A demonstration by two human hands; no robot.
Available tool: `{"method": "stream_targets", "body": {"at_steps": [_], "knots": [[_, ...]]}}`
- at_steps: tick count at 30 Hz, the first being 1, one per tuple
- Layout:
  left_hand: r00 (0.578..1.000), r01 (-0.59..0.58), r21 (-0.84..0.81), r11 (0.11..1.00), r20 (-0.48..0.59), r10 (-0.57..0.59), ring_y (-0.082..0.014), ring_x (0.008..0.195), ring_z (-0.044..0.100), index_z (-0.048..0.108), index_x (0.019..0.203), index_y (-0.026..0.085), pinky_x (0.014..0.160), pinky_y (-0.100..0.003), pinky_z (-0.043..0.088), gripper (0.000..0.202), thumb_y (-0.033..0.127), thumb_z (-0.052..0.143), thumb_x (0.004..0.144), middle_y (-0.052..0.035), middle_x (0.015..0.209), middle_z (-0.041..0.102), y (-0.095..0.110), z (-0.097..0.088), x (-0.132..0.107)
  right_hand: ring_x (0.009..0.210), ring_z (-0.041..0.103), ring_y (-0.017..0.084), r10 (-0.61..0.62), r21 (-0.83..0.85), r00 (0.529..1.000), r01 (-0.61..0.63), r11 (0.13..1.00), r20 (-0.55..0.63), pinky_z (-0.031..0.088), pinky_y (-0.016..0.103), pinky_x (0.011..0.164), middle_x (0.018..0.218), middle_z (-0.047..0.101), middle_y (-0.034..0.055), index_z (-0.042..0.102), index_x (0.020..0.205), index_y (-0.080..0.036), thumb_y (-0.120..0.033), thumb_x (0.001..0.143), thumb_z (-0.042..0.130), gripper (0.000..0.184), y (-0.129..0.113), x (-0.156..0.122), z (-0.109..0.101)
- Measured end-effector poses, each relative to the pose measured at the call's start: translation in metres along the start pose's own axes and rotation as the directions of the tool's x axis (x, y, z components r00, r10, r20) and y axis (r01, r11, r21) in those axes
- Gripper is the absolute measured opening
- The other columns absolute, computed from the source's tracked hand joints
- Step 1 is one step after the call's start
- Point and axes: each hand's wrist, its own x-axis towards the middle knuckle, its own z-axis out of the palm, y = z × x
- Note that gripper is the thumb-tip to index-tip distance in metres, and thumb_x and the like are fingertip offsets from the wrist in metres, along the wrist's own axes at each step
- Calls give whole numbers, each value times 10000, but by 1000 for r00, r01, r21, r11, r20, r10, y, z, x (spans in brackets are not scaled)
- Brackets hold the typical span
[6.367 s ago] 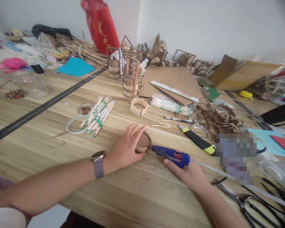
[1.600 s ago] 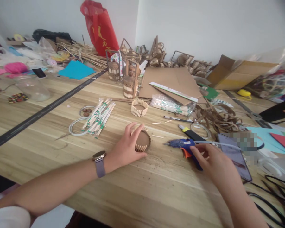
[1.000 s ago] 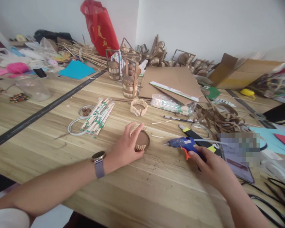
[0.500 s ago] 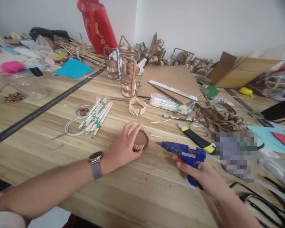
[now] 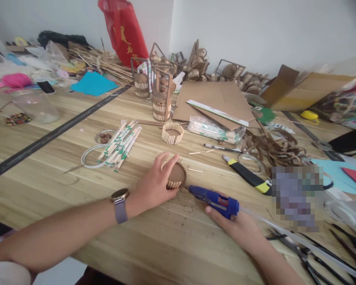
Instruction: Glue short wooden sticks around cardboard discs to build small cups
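Note:
My left hand [image 5: 158, 178] grips a small round cardboard basket [image 5: 177, 174] by its left side, thumb at the near edge and fingers over the far rim. Short wooden sticks stand along part of its wall; the right part shows a bare corrugated edge. In my right hand [image 5: 235, 225] is a blue glue gun [image 5: 215, 200] with a long clear glue stick trailing from its back. Its nozzle points at the basket's lower right edge, at or very near it; contact is hard to tell. Behind stands another stick-walled ring [image 5: 172, 133].
Loose short sticks [image 5: 195, 170] lie right of the basket. Wrapped chopsticks [image 5: 121, 144] and tape rolls [image 5: 92, 156] are to the left. A utility knife [image 5: 247, 174], brown paper strips [image 5: 273, 142] and scissors [image 5: 302, 253] lie right. Finished lidded baskets [image 5: 161, 103] stand behind.
My right hand has brought the glue gun left and slightly down, so its nozzle has come to the basket's edge. My left hand and the basket stay in place.

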Motion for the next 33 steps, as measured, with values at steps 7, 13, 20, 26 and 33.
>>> {"method": "stream_targets", "body": {"at_steps": [7,13,20,26,33], "knots": [[1000,1,-11,1000,0,-1,-368,1391,300,174,1465,278,1120,-579,350,948,151,735,712,-161,1437,264,0,0,-1,793,712,266,-103,-22,995,103,994,10,577,364,691,847,757,75,681,856,-222,-509,810,557,316,-4,1,4],[1000,1,-40,999,-3,-1,-369,1393,303,188,1467,283,1123,-579,347,933,153,728,718,-154,1450,266,0,0,-1,718,680,232,-173,-30,984,174,984,39,541,319,625,772,734,34,674,751,-253,-446,846,563,242,-7,2,4],[1000,12,-44,999,-7,-12,-367,1394,308,207,1469,270,1129,-570,344,923,146,726,716,-155,1451,273,1,1,-1,732,682,239,-160,-31,987,160,987,-2,549,331,645,767,720,38,664,747,-255,-468,833,560,252,-12,2,5],[1000,14,-31,999,-1,-14,-368,1397,298,205,1471,258,1130,-570,341,928,146,733,716,-164,1453,264,0,1,-1,743,690,234,-176,-27,984,176,984,-14,551,319,669,795,726,38,672,764,-252,-475,835,558,260,-11,2,6],[1000,15,-29,999,3,-15,-361,1396,303,185,1475,283,1124,-566,355,942,146,728,717,-154,1450,262,1,0,-1,732,685,243,-170,-48,985,169,984,-22,554,327,645,745,717,37,661,724,-265,-487,827,553,267,-13,2,6]]}}
